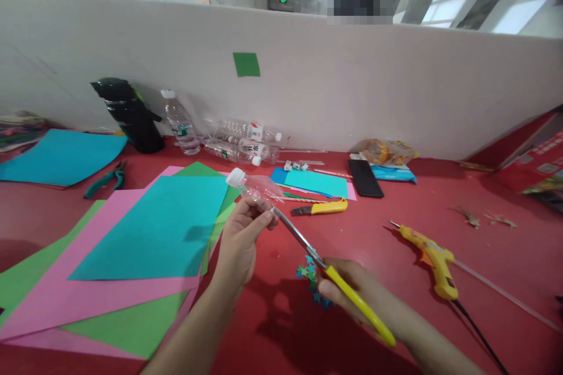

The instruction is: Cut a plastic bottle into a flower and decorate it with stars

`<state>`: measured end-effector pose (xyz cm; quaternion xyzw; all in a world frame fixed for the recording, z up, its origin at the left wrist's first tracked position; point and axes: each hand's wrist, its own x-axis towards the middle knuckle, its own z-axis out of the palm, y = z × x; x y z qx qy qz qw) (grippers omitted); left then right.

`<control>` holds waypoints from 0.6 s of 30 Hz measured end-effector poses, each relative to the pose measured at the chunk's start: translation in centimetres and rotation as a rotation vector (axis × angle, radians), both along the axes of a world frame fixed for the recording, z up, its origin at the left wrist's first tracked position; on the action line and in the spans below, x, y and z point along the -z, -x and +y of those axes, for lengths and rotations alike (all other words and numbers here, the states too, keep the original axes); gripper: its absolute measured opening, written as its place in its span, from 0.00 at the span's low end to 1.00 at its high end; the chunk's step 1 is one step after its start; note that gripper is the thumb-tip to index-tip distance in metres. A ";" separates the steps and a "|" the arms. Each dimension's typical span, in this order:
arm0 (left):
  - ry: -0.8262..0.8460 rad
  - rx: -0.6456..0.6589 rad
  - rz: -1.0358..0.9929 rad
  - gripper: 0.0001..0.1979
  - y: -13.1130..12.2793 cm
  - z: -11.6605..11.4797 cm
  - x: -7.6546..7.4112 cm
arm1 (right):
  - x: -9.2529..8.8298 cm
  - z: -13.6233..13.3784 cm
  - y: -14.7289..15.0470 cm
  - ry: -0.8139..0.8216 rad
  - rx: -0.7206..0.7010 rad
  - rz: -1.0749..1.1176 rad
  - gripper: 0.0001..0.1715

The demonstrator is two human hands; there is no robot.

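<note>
Within curled hands (241, 235), bottle (257, 188), scissors (339, 282)

- Left hand (240, 240): bare, with slim fingers (241, 215) and a thumb (259, 224) rounded at the tip.
- Left forearm (200, 322): bare as far as the view reaches, narrow at the wrist (226, 284) and widening away from it.
- Right hand (357, 275): bare too, its fingers partly hidden.
- Right forearm (416, 325): uncovered, smooth in outline, likewise broader farther from the hand.
</note>
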<state>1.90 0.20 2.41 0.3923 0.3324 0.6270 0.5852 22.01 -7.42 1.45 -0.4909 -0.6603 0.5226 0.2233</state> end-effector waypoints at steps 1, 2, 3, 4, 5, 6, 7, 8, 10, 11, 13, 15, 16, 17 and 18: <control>-0.003 0.003 0.001 0.08 0.0 0.0 0.0 | 0.0 0.0 0.0 0.002 0.002 0.000 0.26; -0.006 0.005 0.000 0.08 0.0 0.0 0.1 | 0.0 0.0 0.0 0.004 0.005 -0.002 0.26; -0.009 0.006 -0.001 0.07 0.0 0.0 0.1 | 0.0 0.0 0.0 0.005 0.006 -0.004 0.26; -0.013 0.003 0.000 0.07 -0.1 0.0 0.0 | -0.1 -0.1 0.1 0.004 0.006 -0.006 0.26; -0.016 0.000 0.005 0.07 -0.1 0.0 0.0 | -0.1 -0.1 0.1 0.002 0.005 -0.008 0.26; -0.021 -0.003 0.013 0.07 -0.1 -0.1 0.0 | -0.1 -0.1 0.2 -0.002 0.008 -0.012 0.26; -0.027 -0.006 0.023 0.07 -0.1 -0.1 0.0 | -0.1 -0.1 0.2 -0.006 0.017 -0.020 0.26; -0.034 -0.007 0.033 0.07 -0.1 -0.1 -0.1 | -0.1 -0.1 0.3 -0.007 0.030 -0.028 0.25; -0.047 -0.007 0.047 0.06 -0.1 -0.1 -0.1 | -0.2 -0.1 0.4 -0.006 0.060 -0.044 0.24; -0.052 -0.007 0.049 0.06 -0.1 -0.1 0.0 | -0.2 0.0 0.5 -0.005 0.070 -0.051 0.23; -0.056 -0.006 0.049 0.06 -0.1 -0.1 0.0 | -0.2 0.0 0.5 -0.003 0.076 -0.063 0.23; -0.057 -0.004 0.051 0.06 -0.1 -0.1 0.1 | -0.3 0.0 0.5 -0.003 0.077 -0.071 0.23; -0.057 -0.002 0.052 0.06 0.0 -0.1 0.1 | -0.3 0.0 0.5 -0.003 0.077 -0.074 0.23; -0.058 -0.001 0.053 0.06 0.0 -0.1 0.1 | -0.3 0.0 0.5 -0.003 0.078 -0.076 0.24; -0.058 0.000 0.052 0.06 0.0 -0.1 0.1 | -0.3 0.0 0.5 -0.005 0.080 -0.079 0.25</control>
